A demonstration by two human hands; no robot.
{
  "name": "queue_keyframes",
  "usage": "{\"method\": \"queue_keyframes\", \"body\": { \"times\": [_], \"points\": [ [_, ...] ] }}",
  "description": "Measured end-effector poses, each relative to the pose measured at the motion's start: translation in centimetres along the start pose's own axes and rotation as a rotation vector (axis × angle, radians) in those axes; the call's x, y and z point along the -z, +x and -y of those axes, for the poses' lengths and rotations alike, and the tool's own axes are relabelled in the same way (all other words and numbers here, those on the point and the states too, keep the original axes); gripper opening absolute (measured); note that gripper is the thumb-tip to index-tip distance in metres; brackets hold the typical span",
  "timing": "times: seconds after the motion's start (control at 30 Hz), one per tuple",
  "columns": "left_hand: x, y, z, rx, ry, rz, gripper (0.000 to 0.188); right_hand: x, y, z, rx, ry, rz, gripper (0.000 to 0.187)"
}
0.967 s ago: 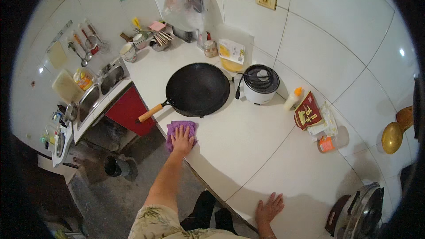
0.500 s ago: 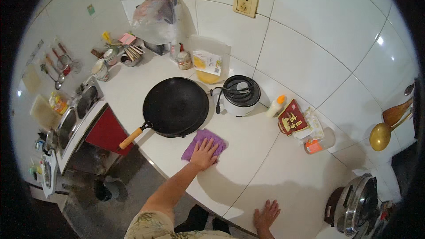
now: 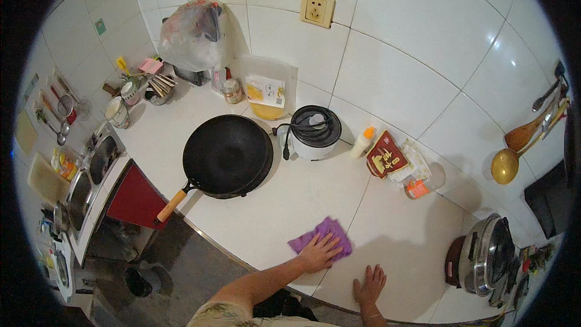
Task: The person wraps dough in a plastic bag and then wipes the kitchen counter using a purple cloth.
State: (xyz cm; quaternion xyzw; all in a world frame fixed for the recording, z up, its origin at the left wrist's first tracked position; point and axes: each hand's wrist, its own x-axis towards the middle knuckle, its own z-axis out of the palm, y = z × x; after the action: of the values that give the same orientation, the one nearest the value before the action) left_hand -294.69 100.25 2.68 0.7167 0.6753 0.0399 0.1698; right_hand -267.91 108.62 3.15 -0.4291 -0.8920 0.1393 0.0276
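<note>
My left hand (image 3: 319, 254) lies with fingers spread on a crumpled purple cloth (image 3: 333, 234), pressing it flat to the white tiled counter (image 3: 254, 230). The cloth sits close to a seam between the tiles. To its right my right hand (image 3: 369, 284) rests palm down on the bare counter, fingers stretched out, holding nothing. Farther off to the left stands a black wok (image 3: 227, 154), its wooden handle (image 3: 172, 206) pointing toward the counter's front edge.
Behind the wok are a small white electric pot (image 3: 313, 139) with a coiled cord and a clear pouch (image 3: 266, 94). A squeeze bottle (image 3: 363, 142), red-brown packet (image 3: 386, 156) and orange-labelled jar (image 3: 419, 189) line the wall. A metal cooker (image 3: 484, 254) stands at right.
My left hand and the purple cloth have moved right, away from the wok. My right hand is still flat on the counter, slightly farther forward. The view has shifted a little.
</note>
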Motion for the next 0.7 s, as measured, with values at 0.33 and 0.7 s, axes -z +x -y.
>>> {"method": "queue_keyframes", "body": {
  "times": [0.33,0.7],
  "points": [
    [0.9,-16.6,10.3,0.854,-0.068,-0.363,0.068,-0.4,-0.6,-0.4,0.052,-0.017,-0.118,0.070],
    [-3.4,-8.2,-10.5,0.231,-0.026,-0.074,0.066,-1.2,-0.7,-1.6,0.099,0.039,-0.227,0.065]
  ]
}}
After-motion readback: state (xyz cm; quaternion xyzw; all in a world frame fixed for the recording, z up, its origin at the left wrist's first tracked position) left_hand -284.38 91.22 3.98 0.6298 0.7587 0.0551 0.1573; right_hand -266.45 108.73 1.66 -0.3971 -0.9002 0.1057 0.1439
